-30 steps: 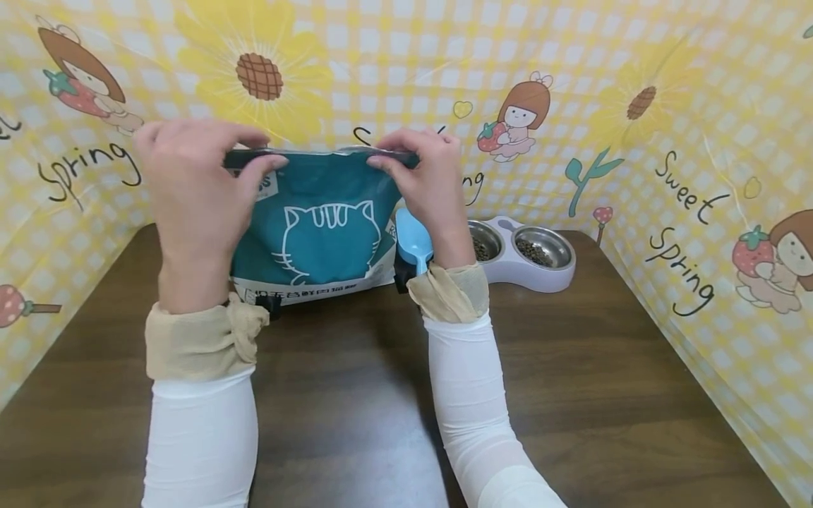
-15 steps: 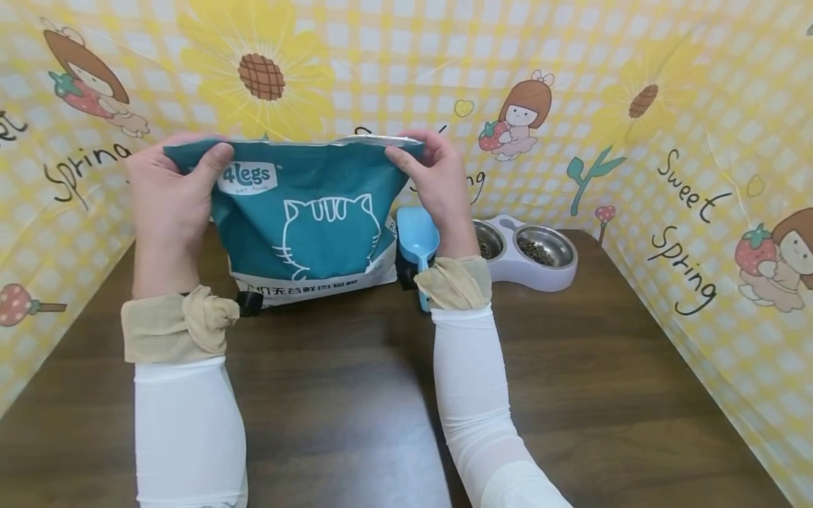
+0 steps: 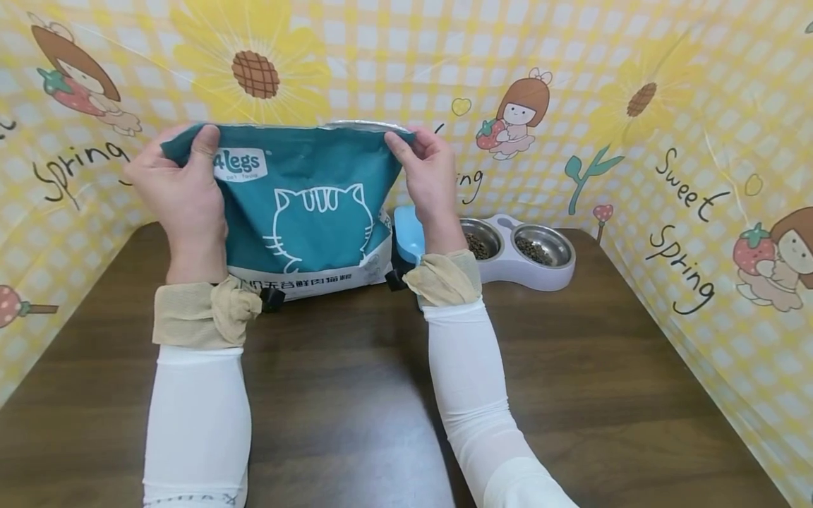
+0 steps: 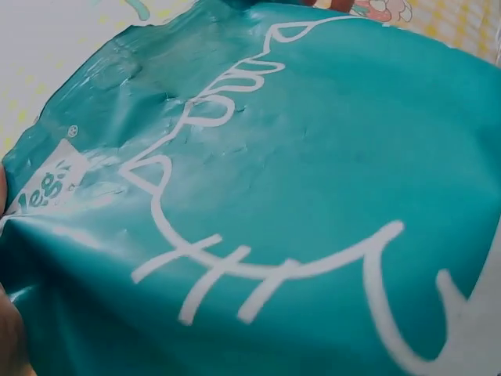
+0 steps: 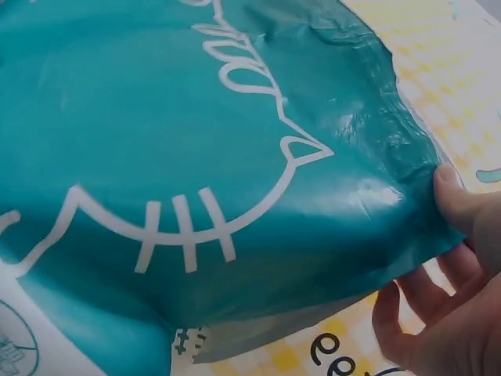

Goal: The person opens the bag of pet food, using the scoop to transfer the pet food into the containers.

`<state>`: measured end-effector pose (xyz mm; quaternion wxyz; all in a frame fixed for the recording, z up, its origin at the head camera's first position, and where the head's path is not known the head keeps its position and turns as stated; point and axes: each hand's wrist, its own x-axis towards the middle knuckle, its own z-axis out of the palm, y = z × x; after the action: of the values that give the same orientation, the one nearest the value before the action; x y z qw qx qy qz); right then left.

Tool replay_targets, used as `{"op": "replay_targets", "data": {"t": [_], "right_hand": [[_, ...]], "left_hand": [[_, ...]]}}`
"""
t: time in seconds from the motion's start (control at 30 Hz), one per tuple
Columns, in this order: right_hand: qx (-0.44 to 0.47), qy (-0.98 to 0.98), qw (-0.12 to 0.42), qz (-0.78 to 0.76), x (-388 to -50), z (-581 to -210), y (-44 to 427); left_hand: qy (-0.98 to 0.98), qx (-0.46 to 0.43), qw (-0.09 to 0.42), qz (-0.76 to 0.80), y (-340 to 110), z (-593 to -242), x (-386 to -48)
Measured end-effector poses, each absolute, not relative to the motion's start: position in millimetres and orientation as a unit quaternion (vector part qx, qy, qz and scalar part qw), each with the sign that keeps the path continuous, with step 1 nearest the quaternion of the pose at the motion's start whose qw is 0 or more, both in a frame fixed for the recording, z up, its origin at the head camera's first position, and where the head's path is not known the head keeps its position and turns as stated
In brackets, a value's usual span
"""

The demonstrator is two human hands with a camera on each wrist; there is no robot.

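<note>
A teal and white bag of cat food (image 3: 317, 204) with a white cat outline stands on the table. My left hand (image 3: 187, 190) pinches its upper left corner, thumb in front. At the upper right corner my right hand (image 3: 432, 180) pinches the bag between thumb and fingers. The top edge is stretched between both hands, with a silvery strip showing toward the right. Teal film fills most of the left wrist view, where only bits of fingers show at the edges. In the right wrist view the thumb (image 5: 462, 196) presses the bag's corner.
Behind my right wrist is a light blue scoop (image 3: 408, 233), partly hidden. A pale double bowl stand (image 3: 540, 280) with two metal bowls of brown kibble (image 3: 533, 250) sits at the back right. A yellow checked cloth backdrop (image 3: 394, 63) surrounds the brown table (image 3: 571, 367).
My left hand has slid outward from along the top edge to the left corner, uncovering the logo. The bag's top edge has risen and is spread wider. My right hand keeps its pinch.
</note>
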<state>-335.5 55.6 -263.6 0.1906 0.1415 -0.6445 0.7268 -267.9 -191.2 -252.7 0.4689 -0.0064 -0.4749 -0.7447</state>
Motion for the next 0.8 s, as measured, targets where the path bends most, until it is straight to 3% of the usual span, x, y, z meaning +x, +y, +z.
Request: {"op": "replay_targets", "data": {"t": [0.17,0.47,0.8], "right_hand": [[0.149,-0.616,0.213,0.744,-338,-266,42],[0.175,-0.649,0.179,0.718,-340,-264,24],[0.104,-0.628,0.238,0.733,-352,-271,27]], "left_hand": [[-0.444,0.007,0.488,-0.752,-195,-257,-271],[-0.359,0.031,0.537,-0.763,-205,-256,-273],[-0.384,-0.004,0.504,-0.774,-199,-258,-288]]}}
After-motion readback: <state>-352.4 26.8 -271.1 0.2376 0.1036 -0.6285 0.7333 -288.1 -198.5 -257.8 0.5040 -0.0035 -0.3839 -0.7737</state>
